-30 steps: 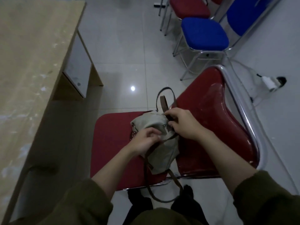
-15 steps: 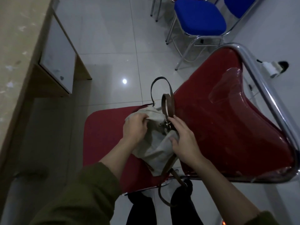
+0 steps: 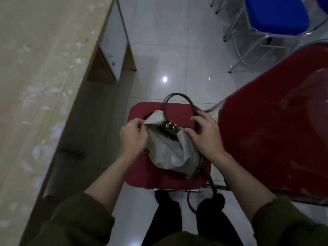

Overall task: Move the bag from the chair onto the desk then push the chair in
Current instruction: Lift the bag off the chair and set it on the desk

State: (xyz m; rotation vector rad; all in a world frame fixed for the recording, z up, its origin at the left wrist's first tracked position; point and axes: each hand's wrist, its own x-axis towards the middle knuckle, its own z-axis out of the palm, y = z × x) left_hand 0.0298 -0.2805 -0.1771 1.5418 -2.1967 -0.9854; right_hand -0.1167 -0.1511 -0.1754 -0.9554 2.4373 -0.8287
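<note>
Pale glossy floor tiles [image 3: 159, 50] run beneath us, with the wooden tabletop [image 3: 35, 68] stretching along our left and a blue chair [image 3: 276, 15] standing farther off at the upper right. Directly below us sits the red chair [image 3: 142, 174], its backrest rising at our right, and on its seat lies the grey fabric bag [image 3: 168, 151], slumped and creased, its dark brown straps [image 3: 177, 96] looping up over the far edge of the seat and trailing down past the near edge toward our feet. Our left hand [image 3: 133, 137] is closed on the bag's upper left corner, pinching the cloth between thumb and fingers, while our right hand [image 3: 205, 135] rests half open against the bag's right side, fingers spread and curled over the fabric and one strap near the metal clasp, not yet clamped shut. We judge that we hold it from both sides because the bag is soft and would sag or spill its straps if lifted by one corner alone. The bag has not left the seat, so the lift to the tabletop at our left remains to be done, and the dangling straps could snag on the chair frame as we raise it.
</note>
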